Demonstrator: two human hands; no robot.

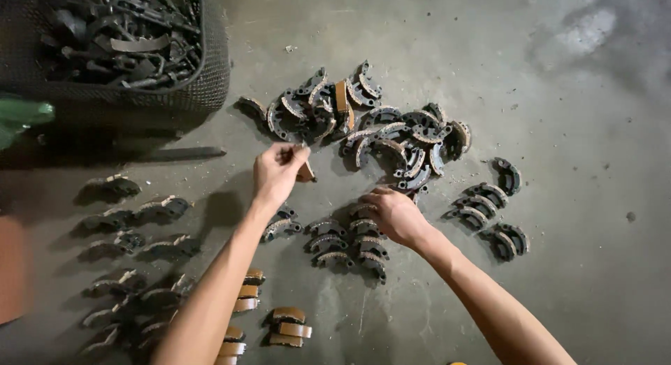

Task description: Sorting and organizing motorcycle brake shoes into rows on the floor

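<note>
Head view: on the concrete floor (559, 281), the left hand (277, 171) pinches a small brown lining piece (306, 172) just in front of the loose heap of brake shoes (377, 131). The right hand (393, 213) rests with fingers curled on the top shoe of a sorted row (349, 241); whether it actually grips it I cannot tell. A mesh basket of metal parts (133, 40) stands at the far left. Keeping each row's curves nested the same way seems the neatest handling.
</note>
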